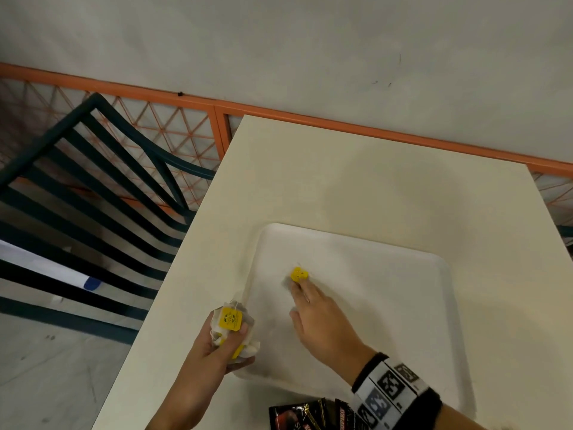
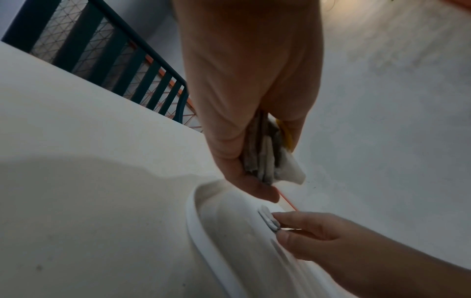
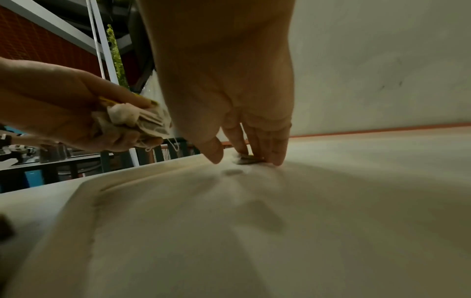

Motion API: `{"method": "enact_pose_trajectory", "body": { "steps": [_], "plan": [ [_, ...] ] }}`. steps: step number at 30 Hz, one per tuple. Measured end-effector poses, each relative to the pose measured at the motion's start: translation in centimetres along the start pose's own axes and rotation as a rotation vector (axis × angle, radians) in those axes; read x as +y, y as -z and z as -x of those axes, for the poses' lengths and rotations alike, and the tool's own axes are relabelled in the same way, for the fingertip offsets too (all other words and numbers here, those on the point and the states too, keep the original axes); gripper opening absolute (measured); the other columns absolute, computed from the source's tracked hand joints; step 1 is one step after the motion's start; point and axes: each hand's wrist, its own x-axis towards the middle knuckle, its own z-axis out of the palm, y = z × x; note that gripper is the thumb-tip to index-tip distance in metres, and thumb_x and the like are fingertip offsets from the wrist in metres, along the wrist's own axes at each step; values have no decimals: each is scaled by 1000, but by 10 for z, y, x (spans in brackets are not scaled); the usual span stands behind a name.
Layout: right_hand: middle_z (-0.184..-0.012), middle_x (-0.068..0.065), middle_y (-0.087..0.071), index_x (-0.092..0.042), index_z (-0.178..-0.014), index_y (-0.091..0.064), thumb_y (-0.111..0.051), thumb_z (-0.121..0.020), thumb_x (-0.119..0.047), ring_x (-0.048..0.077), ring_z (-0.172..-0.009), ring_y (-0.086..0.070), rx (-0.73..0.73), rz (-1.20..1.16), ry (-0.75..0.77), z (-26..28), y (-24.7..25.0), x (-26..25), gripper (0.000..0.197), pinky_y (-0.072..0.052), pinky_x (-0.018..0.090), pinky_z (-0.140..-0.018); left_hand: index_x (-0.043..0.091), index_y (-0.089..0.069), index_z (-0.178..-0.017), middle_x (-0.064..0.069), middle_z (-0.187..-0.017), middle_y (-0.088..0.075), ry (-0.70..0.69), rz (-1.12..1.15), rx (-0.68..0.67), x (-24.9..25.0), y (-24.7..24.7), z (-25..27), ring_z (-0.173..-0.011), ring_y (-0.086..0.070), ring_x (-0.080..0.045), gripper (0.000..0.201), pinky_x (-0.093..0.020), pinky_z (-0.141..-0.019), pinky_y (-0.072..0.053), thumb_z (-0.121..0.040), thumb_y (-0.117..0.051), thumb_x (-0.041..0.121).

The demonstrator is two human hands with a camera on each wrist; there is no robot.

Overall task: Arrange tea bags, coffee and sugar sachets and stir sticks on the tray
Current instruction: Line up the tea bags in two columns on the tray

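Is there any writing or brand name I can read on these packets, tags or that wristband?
"OPIKO", partly cut off: on the dark sachets at the near table edge; other print there is too blurred.
Yellow tag on the bundle of tea bags in the left hand: dark print, too small to read.
Yellow tag of the tea bag under the right hand: unreadable.
Wristband: black-and-white square markers, no words.

We see soft, dim light. Our head view is a little blurry, and the table (image 1: 356,181) shows faint shadows. Both wrist views look dark, fuzzy and bent at the edges.
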Motion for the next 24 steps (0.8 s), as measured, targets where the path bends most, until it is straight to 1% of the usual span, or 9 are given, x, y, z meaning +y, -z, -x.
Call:
{"method": "enact_pose_trajectory", "body": {
  "steps": [2, 4, 6, 7, 9, 11, 13, 18, 24],
  "plan": [
    [-115, 10, -67, -9, -111, -66, -35, -76, -33, 20, -102, -67, -7, 30, 19, -3, -3, 3, 52, -55, 26, -78, 32, -63, -103, -5, -106, -67, -4, 6, 2, -2, 1, -2, -96, -67, -27, 57, -31, -67, -57, -49, -72, 48],
    [-123, 18, -62, -2, -118, -61, -32, -81, -32, 27, -111, -62, -27, 12, 30, -10, 2, 4, 56, -50, 34, -91, 31, -63, -105, -5, -105, -67, -7, 23, 15, -4, 2, -3, -96, -66, -27, 52, -31, -67, -57, -55, -73, 44],
    [-147, 23, -34, 4, -137, -36, -26, -92, -28, 31, -136, -36, -100, -42, 111, -21, 13, 6, 56, -27, 36, -112, 30, -62, -107, -4, -103, -69, -6, 26, 21, -5, 5, -5, -94, -67, -27, 51, -32, -67, -57, -59, -72, 42],
    [-154, 20, -15, 2, -143, -21, -25, -98, -26, 28, -144, -18, -140, -42, 138, -27, 19, 7, 54, -12, 31, -117, 29, -62, -108, -3, -101, -70, -10, 28, 21, -5, 7, -6, -92, -68, -26, 55, -33, -68, -57, -56, -72, 44],
    [-157, 14, 2, -2, -146, -6, -26, -101, -23, 22, -146, -1, -160, -27, 141, -38, 27, 10, 54, 0, 26, -117, 28, -62, -107, 0, -94, -73, -13, 35, 35, -4, 11, -8, -85, -71, -23, 53, -35, -70, -55, -57, -75, 43],
    [-157, 13, 4, -2, -147, -4, -27, -101, -23, 21, -146, 1, -168, 3, 126, -51, 30, 11, 56, 1, 25, -116, 26, -61, -105, 4, -88, -74, -5, 63, 64, -2, 16, -10, -78, -72, -17, 29, -34, -69, -54, -77, -71, 25],
    [-157, 12, 5, -2, -147, -2, -27, -101, -22, 20, -146, 2, -188, 14, 125, -60, 34, 9, 56, 2, 24, -116, 26, -60, -105, 5, -89, -74, -1, 79, 83, 1, 20, -13, -77, -72, -13, 22, -33, -67, -54, -87, -56, 13],
    [-157, 14, 9, -1, -146, 2, -24, -100, -12, 20, -146, 5, -216, 44, 97, -73, 29, 5, 54, 1, 25, -116, 27, -60, -106, 1, -100, -69, -18, 83, 115, 5, 25, -17, -87, -68, -17, 24, -33, -70, -51, -88, -54, 12],
    [-157, 12, 9, -4, -147, 2, -29, -98, -12, 22, -146, 3, -205, -16, 60, -80, 25, 1, 58, -1, 29, -117, 26, -60, -104, 4, -91, -72, -17, 47, 86, 6, 17, -21, -79, -70, -11, 21, -28, -66, -53, -89, -53, 13]
  ]
}}
